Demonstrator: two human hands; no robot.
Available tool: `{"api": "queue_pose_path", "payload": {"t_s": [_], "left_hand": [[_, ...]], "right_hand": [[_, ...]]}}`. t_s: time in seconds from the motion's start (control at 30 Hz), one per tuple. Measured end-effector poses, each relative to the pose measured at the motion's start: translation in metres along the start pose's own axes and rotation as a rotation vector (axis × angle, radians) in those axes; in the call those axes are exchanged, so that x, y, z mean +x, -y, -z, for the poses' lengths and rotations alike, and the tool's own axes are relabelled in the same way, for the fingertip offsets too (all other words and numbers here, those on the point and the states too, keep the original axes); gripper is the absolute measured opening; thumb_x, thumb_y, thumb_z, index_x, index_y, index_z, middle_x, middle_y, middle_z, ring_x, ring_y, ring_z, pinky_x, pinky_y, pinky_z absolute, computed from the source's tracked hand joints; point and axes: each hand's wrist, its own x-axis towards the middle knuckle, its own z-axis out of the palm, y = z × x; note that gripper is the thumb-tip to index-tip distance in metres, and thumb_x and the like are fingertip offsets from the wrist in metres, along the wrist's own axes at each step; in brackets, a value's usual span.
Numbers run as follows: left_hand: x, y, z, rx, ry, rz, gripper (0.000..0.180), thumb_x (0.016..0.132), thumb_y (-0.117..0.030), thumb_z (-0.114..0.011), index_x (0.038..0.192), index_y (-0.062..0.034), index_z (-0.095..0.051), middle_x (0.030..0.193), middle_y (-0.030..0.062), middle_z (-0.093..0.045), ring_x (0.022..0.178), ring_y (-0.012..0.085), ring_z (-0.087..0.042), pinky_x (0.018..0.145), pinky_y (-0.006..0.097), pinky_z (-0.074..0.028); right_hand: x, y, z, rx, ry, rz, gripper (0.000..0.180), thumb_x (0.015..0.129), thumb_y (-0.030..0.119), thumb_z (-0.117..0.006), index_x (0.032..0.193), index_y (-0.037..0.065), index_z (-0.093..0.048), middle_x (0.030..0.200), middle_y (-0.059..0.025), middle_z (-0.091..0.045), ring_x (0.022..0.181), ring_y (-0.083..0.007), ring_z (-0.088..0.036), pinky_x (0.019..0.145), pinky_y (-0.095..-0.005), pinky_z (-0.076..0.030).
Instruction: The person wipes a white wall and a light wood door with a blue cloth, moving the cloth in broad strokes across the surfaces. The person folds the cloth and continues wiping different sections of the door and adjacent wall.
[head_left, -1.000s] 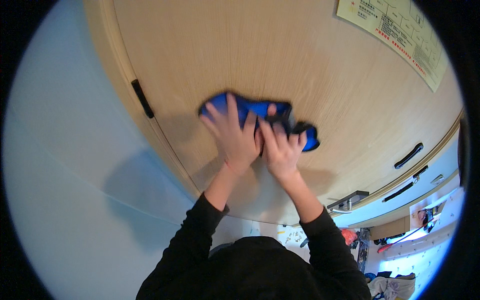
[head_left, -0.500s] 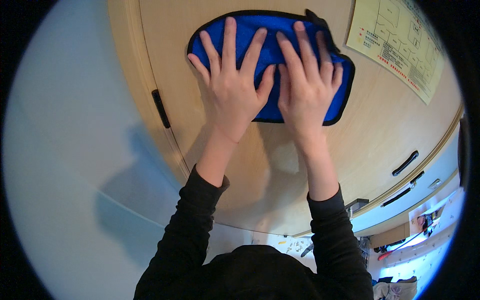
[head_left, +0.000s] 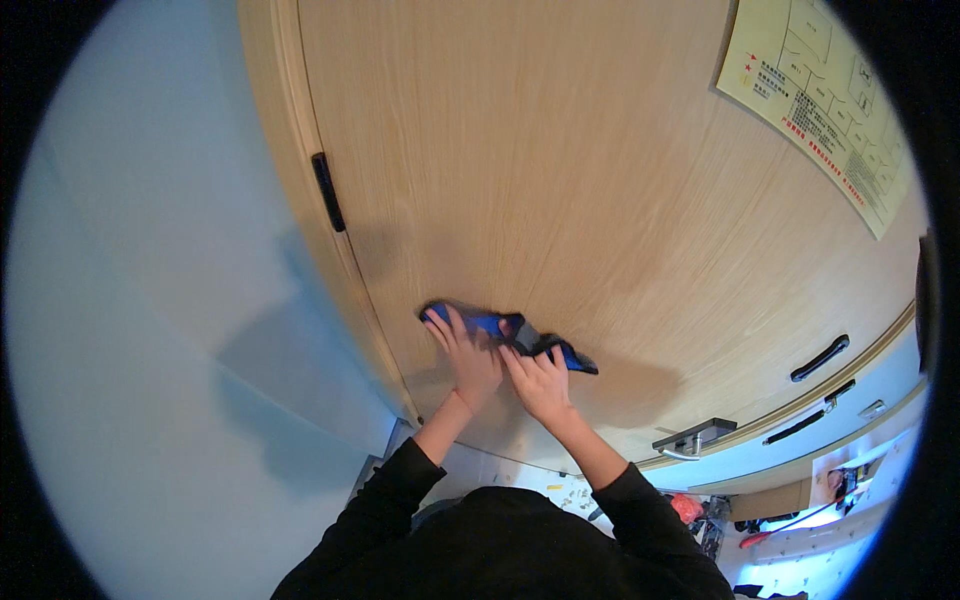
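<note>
A blue cloth pad with a black border [head_left: 484, 323] lies against the pale wooden door [head_left: 560, 150], low on its left side. It looks foreshortened and rumpled, with a grey-black strap-like piece across its middle. My left hand [head_left: 472, 362] presses on the pad's left part, its fingers stretched out and apart. On the right part rests my right hand [head_left: 540, 388], its fingers reaching forward over the pad. Both palms face the door. The pad's right tip sticks out past my right hand, and its underside is hidden. Slight motion blur softens the left fingers.
A black hinge [head_left: 328, 192] is on the door's left edge, beside a pale blue wall [head_left: 150, 250]. A yellow printed sheet [head_left: 825, 105] hangs at upper right. At lower right are a metal lever handle [head_left: 695, 438] and a black pull handle [head_left: 820, 358].
Both hands and the blue pad have moved down the door, closer to my body. The pad now looks narrower and more rumpled. The door and sheet have shifted slightly right in view.
</note>
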Motion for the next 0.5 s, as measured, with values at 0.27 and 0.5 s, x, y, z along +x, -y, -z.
{"api": "queue_pose_path", "payload": {"t_s": [0.27, 0.5], "left_hand": [[0.066, -0.081, 0.001, -0.044, -0.038, -0.14, 0.071, 0.089, -0.04, -0.048, 0.151, -0.0209, -0.017, 0.15, 0.0338, -0.009, 0.134, 0.0616, -0.004, 0.098, 0.078, 0.0], [0.092, -0.121, -0.015, 0.013, -0.015, -0.222, 0.045, 0.089, -0.037, -0.051, 0.13, -0.0186, -0.053, 0.151, 0.023, -0.023, 0.137, 0.0546, -0.007, 0.098, 0.077, 0.003]], "right_hand": [[0.023, -0.051, 0.072, -0.102, -0.195, -0.206, 0.036, 0.081, 0.013, -0.06, 0.116, 0.012, -0.064, 0.123, -0.0097, -0.061, 0.108, -0.0261, -0.056, 0.092, -0.045, -0.035], [0.031, -0.078, 0.08, -0.237, -0.415, -0.29, 0.025, 0.08, 0.011, -0.063, 0.103, 0.011, -0.07, 0.118, -0.0111, -0.065, 0.115, -0.032, -0.055, 0.1, -0.046, -0.031]]}}
